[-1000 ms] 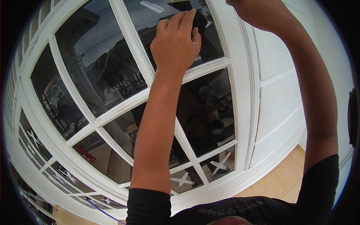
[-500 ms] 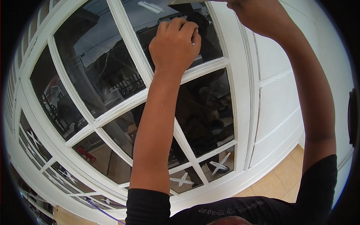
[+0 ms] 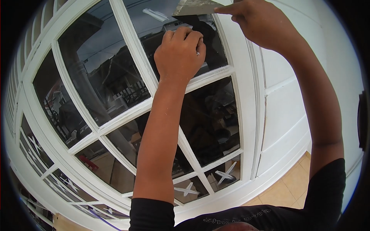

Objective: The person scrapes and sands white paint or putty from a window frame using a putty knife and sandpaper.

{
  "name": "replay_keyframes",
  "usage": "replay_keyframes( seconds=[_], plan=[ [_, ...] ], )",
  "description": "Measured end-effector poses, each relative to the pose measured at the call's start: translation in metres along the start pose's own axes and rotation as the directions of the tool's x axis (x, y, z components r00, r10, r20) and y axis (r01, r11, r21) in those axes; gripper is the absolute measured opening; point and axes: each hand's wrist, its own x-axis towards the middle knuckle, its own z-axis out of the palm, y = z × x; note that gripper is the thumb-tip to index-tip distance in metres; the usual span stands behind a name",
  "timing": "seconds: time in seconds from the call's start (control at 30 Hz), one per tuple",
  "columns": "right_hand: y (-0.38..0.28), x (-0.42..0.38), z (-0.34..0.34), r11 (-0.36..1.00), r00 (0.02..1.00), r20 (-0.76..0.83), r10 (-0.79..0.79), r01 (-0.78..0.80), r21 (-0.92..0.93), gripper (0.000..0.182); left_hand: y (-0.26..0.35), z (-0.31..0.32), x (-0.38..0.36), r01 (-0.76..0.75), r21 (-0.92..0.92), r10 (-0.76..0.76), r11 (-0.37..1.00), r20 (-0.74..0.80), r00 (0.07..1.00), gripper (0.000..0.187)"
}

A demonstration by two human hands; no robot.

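Observation:
My right hand [image 3: 256, 21] is closed round a putty knife [image 3: 195, 7] at the top of the view. Its wide, flat, greyish blade points left across the upper window pane and has pale smears on it. The handle is hidden in the hand. Lower and to the left, my left hand [image 3: 179, 54] is curled closed in front of the glass pane [image 3: 212, 48]. A small whitish bit shows by its thumb, but what the fingers hold is hidden. A white smeared streak [image 3: 155, 15] marks the glass above this hand.
White window bars [image 3: 127, 109] divide the dark, reflecting panes. A white panelled wall [image 3: 283, 111] stands to the right, above a tan tiled floor [image 3: 283, 188]. White X-shaped ornaments [image 3: 225, 173] show in the low panes.
Both hands appear lower in the view, and more of the putty knife's blade shows. The left hand stays closed; the right keeps its hold.

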Motion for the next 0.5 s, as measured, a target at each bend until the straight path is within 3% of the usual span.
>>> replay_keyframes(
  seconds=[0.13, 0.2, 0.33, 0.4, 0.5],
  plan=[
    [0.005, -0.001, -0.002, 0.997, 0.988, -0.135, -0.078, 0.074, -0.030, 0.036, 0.001, -0.002, 0.000, 0.049, 0.008, -0.049, 0.999, 0.059, 0.997, 0.008],
    [0.006, -0.001, -0.009, 0.991, 1.000, 0.011, -0.013, 0.014, -0.134, 0.036, 0.000, 0.000, -0.001, -0.003, -0.012, 0.003, 1.000, -0.003, 1.000, 0.006],
    [0.007, -0.007, -0.006, 0.996, 0.999, -0.010, 0.034, -0.034, -0.088, 0.036, 0.001, 0.000, 0.000, -0.010, -0.005, 0.010, 1.000, -0.002, 1.000, 0.006],
    [0.009, -0.001, 0.007, 0.988, 0.969, -0.193, -0.154, 0.145, -0.060, 0.036, 0.002, -0.002, 0.000, 0.041, -0.002, -0.040, 0.999, 0.038, 0.998, 0.007],
    [0.001, 0.002, 0.007, 0.990, 0.967, -0.214, -0.141, 0.133, -0.053, 0.037, 0.000, -0.001, -0.001, 0.026, -0.011, -0.026, 1.000, 0.035, 0.999, 0.007]
  ],
)
